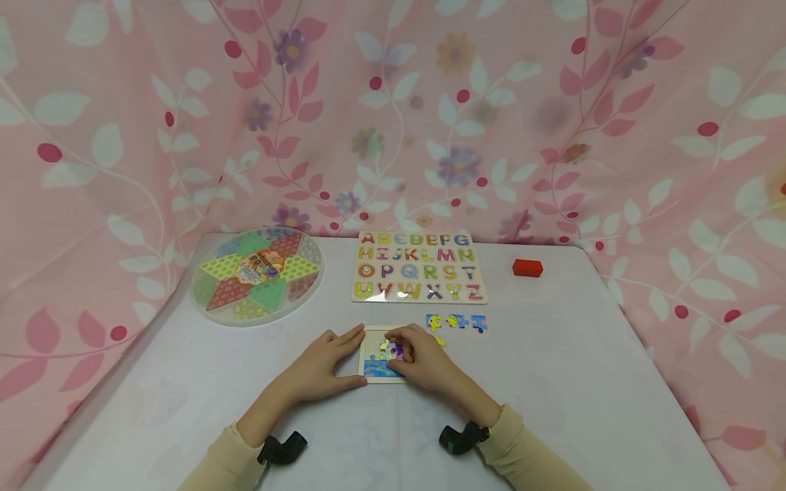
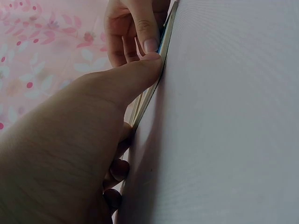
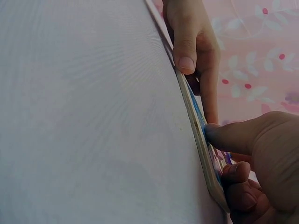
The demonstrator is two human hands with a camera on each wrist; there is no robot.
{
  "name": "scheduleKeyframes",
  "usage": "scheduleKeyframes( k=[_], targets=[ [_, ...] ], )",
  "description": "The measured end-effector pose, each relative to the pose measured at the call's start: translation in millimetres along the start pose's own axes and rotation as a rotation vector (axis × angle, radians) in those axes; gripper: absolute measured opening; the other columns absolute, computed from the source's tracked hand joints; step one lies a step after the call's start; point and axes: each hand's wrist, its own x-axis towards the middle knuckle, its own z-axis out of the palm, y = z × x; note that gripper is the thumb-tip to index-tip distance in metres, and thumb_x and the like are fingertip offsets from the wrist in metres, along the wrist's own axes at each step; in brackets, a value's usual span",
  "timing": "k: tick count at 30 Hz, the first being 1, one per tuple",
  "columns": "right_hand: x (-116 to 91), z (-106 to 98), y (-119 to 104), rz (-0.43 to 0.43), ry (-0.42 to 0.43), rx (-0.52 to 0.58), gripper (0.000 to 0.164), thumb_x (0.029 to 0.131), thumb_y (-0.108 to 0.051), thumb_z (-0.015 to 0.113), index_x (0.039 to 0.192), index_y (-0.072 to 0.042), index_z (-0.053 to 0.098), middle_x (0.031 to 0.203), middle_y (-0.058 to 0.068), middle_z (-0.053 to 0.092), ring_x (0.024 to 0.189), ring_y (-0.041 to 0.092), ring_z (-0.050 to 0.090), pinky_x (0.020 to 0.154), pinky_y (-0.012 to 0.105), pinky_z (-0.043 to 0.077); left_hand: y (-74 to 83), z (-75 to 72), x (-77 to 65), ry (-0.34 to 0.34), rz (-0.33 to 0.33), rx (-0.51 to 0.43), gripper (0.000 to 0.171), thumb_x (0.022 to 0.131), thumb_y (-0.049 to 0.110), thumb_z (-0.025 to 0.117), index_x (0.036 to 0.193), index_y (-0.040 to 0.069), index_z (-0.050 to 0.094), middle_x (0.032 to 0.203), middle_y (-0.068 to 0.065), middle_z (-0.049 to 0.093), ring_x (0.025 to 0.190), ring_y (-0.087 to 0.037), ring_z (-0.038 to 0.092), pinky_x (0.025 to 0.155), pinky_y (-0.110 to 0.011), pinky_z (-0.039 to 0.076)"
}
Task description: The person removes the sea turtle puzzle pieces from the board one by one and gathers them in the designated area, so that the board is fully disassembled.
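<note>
A small wooden puzzle tray lies on the table, partly filled with jigsaw pieces: blue ones along the near side, purple and pale ones above. My left hand steadies the tray's left side, fingers extended toward its far corner and thumb at the near corner. The right hand is over the tray's right half, its fingers curled at a purple puzzle piece. In the right wrist view its thumb rests on the blue part. The right hand hides part of the tray.
Loose jigsaw pieces lie right of the tray, with a yellow one beside the right hand. Behind are an alphabet board, a round star-patterned game board at left, and a red block at right.
</note>
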Motion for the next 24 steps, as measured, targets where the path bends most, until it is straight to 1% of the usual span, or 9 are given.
scheduleKeyframes(
  k=[6,11,14,20,24],
  targets=[
    [0.3,0.2,1.0,0.020,-0.002,0.018,0.047,0.093,-0.018,0.084,0.136,-0.008,0.066,0.105,-0.001,0.059,0.074,0.007,0.050,0.065,0.020,0.041,0.4,-0.4,-0.1,-0.002,-0.001,-0.003,0.090,0.091,0.059,0.077,0.161,0.012,0.046,0.169,0.000,0.041,0.095,-0.009,0.044,0.080,-0.027,0.041],
    [0.5,-0.7,2.9,0.004,0.001,0.027,0.040,0.096,-0.014,0.080,0.133,-0.005,0.069,0.104,0.001,0.062,0.077,0.009,0.051,0.066,0.021,0.042,0.0,0.0,-0.2,0.004,0.005,-0.003,0.090,0.091,0.059,0.077,0.161,0.011,0.047,0.169,0.000,0.041,0.094,-0.009,0.043,0.080,-0.027,0.041],
    [0.7,-2.2,3.2,-0.002,-0.001,0.034,0.039,0.097,-0.011,0.078,0.134,-0.005,0.069,0.106,0.001,0.064,0.078,0.010,0.051,0.067,0.022,0.042,-0.3,0.3,-0.2,0.006,0.006,-0.003,0.090,0.091,0.059,0.077,0.161,0.011,0.047,0.169,0.000,0.041,0.094,-0.009,0.043,0.080,-0.027,0.041],
    [0.9,-5.0,3.7,-0.001,-0.028,0.033,0.041,0.097,-0.012,0.078,0.136,-0.005,0.070,0.108,0.002,0.064,0.079,0.010,0.052,0.066,0.022,0.042,-0.6,0.5,-0.2,0.000,0.000,-0.009,0.091,0.091,0.060,0.077,0.161,0.011,0.046,0.169,0.001,0.040,0.094,-0.009,0.042,0.080,-0.027,0.040],
    [0.9,-6.8,3.5,-0.015,-0.052,0.031,0.040,0.098,-0.012,0.077,0.137,-0.005,0.070,0.110,0.003,0.064,0.080,0.010,0.052,0.067,0.022,0.042,-0.8,0.3,-0.2,-0.004,-0.006,-0.012,0.091,0.091,0.061,0.076,0.162,0.012,0.046,0.170,0.001,0.040,0.095,-0.008,0.043,0.080,-0.027,0.041]
  ],
)
